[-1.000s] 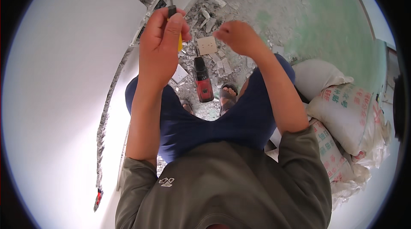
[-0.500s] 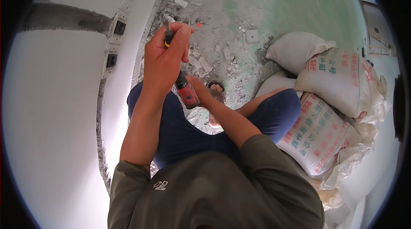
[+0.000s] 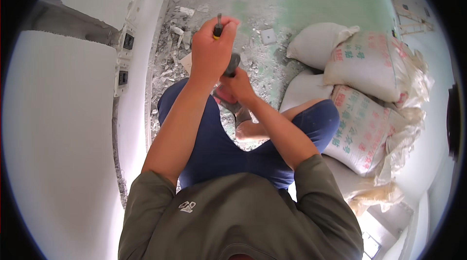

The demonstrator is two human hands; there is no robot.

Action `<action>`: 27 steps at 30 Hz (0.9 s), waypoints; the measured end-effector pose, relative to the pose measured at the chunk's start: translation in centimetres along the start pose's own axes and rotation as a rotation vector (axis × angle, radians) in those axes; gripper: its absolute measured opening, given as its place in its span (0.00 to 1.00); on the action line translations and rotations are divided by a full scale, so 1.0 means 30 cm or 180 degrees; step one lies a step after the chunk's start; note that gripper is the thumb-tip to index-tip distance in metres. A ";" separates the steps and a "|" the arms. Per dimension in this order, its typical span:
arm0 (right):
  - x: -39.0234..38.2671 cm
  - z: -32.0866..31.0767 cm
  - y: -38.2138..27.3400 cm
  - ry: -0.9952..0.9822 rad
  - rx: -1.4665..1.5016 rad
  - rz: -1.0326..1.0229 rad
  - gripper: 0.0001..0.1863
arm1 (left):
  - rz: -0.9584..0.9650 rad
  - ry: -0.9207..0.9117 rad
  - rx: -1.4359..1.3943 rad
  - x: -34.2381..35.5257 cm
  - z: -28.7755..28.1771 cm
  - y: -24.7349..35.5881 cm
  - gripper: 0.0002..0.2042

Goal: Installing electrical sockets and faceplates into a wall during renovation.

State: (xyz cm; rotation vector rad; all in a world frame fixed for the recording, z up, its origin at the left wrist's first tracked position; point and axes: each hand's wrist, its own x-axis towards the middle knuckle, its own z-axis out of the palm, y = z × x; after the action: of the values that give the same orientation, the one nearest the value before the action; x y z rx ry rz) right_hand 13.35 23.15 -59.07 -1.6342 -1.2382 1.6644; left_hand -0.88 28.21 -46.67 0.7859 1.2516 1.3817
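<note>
My left hand point(image 3: 211, 48) is closed around a screwdriver point(image 3: 218, 28) with a black-and-yellow handle. Its short metal shaft points away from me, and most of the handle is hidden in my fist. Just below and to the right, my right hand point(image 3: 237, 85) grips a red-and-black cordless drill point(image 3: 225, 95) by its handle. The drill's dark upper body point(image 3: 232, 65) reaches up beside my left wrist, and its front end is partly hidden. Both hands are held between my knees, above the rubble-strewn floor.
Broken plaster and rubble point(image 3: 168, 65) lie along the wall base at left. Wall boxes with dark sockets point(image 3: 123, 78) sit beside a cut channel point(image 3: 73, 19). A white square plate point(image 3: 268, 36) lies on the floor ahead. Stuffed white sacks point(image 3: 360, 128) are piled at right.
The view has shifted. Both hands have moved right relative to my body, and the drill has turned so that its dark body shows above my right hand. The screwdriver stays in my left hand.
</note>
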 end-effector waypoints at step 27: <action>-0.011 -0.126 -0.250 0.0132 -0.1821 -0.1445 0.17 | -0.1852 0.0696 -0.1504 0.163 -0.075 -0.159 0.14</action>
State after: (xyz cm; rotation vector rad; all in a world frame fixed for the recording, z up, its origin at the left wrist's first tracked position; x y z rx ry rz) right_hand 15.21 27.33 -52.04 -1.5046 -2.0120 1.0464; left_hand -2.77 31.77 -52.63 -0.0631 1.1283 1.2166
